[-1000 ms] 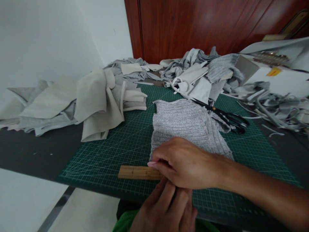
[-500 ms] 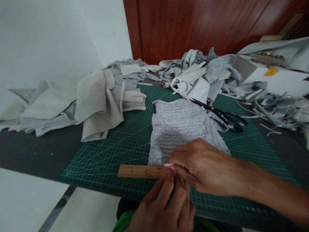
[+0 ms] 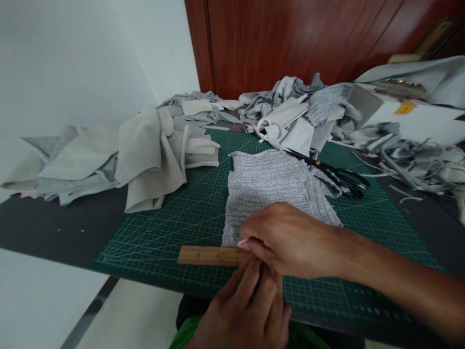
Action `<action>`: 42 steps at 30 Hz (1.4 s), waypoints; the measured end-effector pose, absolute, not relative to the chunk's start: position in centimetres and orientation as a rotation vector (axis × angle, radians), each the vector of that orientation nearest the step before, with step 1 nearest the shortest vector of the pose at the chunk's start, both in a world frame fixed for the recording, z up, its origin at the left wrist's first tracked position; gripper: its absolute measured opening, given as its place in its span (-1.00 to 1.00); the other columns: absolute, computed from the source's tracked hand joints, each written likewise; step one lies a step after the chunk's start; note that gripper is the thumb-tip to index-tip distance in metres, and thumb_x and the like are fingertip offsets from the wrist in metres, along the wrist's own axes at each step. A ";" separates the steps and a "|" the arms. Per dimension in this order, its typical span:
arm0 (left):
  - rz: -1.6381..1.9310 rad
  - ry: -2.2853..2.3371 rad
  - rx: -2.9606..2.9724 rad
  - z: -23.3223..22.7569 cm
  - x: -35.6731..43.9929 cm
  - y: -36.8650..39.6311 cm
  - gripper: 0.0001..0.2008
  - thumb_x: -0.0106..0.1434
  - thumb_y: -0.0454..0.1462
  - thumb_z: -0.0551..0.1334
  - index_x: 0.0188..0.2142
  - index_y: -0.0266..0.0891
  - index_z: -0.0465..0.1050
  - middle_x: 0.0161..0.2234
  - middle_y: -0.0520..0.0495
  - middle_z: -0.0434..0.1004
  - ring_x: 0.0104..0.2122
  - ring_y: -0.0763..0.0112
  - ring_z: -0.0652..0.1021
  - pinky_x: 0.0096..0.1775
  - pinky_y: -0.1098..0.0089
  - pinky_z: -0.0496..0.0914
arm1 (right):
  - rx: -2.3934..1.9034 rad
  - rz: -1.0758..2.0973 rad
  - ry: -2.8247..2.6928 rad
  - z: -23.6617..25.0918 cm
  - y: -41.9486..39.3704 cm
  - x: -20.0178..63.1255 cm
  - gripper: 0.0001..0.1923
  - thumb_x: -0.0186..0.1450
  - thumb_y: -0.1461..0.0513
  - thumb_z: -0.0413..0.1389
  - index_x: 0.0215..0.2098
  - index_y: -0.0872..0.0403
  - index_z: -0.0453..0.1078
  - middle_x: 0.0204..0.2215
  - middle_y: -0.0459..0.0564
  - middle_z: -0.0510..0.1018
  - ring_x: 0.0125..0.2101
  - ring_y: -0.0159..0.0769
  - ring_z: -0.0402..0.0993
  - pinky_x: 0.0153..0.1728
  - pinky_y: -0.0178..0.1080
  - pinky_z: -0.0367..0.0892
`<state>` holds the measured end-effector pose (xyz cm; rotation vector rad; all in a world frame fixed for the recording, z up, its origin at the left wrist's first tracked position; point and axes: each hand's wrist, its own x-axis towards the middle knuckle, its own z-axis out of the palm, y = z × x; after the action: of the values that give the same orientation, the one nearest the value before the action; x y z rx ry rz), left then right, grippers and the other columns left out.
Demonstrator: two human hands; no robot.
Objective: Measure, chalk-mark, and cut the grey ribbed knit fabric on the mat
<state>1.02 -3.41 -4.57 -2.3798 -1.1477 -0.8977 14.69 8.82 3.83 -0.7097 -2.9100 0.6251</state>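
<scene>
Both hands, the right hand (image 3: pixel 290 240) and left hand (image 3: pixel 247 310), press flat, fingers together, on a wooden ruler (image 3: pixel 209 255) at the ribbed grey fabric's (image 3: pixel 271 186) near edge, apparently measuring; next calls for steady alignment.

A grey ribbed knit piece (image 3: pixel 271 186) lay flat on the green mat, its near edge seemingly meeting a wooden ruler (image 3: pixel 207 255). The ruler lay flat along the mat's front edge, its right end hidden under the hands.
</scene>
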 end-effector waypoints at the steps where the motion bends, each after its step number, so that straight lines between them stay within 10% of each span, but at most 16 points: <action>1: -0.906 -1.152 -2.376 -4.6 1.0 -3.3 -0.73 0.44 -0.32 0.16 -0.09 -0.42 0.63 -0.14 -0.16 0.72 -0.11 0.19 0.65 -0.06 0.29 0.55 | -0.712 0.620 -2.920 3.9 8.9 14.5 -0.78 0.45 0.29 0.16 -0.38 0.11 0.50 -0.48 -0.02 0.61 -0.45 -0.31 0.47 -0.43 -0.24 0.11; 42: -0.867 -1.174 -2.342 -4.9 1.1 -3.2 -0.69 0.50 -0.29 0.14 0.02 -0.40 0.62 -0.02 -0.11 0.73 0.04 0.26 0.60 0.15 0.31 0.39 | -0.823 0.495 -2.822 2.6 6.8 25.9 -0.69 0.59 0.28 -0.01 -0.30 0.09 0.46 -0.45 -0.06 0.50 -0.48 -0.34 0.39 -0.45 -0.17 0.08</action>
<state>1.05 -3.22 -4.94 -2.3420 -1.1741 -0.8673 25.89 6.77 2.56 -0.8234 -2.8225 0.4945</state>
